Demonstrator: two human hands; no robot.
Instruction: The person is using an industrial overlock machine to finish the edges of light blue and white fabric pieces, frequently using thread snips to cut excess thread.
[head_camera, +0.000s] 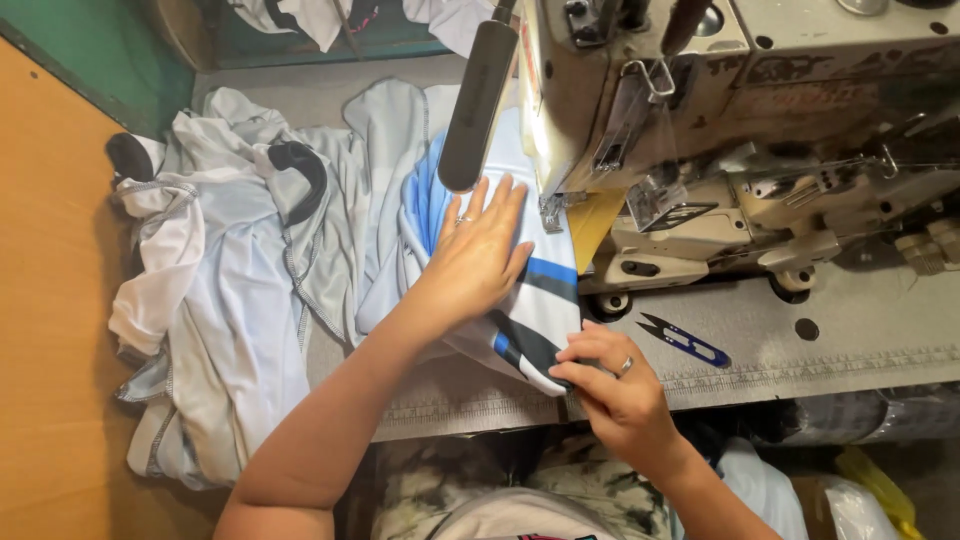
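Your left hand (478, 255) lies flat on the white garment with blue and black stripes (540, 300), fingers spread and pressed down, so the cloth is held smooth and steady just in front of the presser foot (551, 212) of the sewing machine (720, 130). Your right hand (615, 385) sits at the near edge of the same piece, fingers pressed together and pinching the hem where it hangs over the tabletop (860, 340), which keeps that edge taut and lined up with the foot. The garment itself is draped across the machine bed, between your two hands. A pair of blue-handled thread snips (685, 340) rests on the tabletop just right of your right hand, within easy reach. To the left, a heap of pale garments (230, 290) is piled well apart from the needle area, out of the seam's way.
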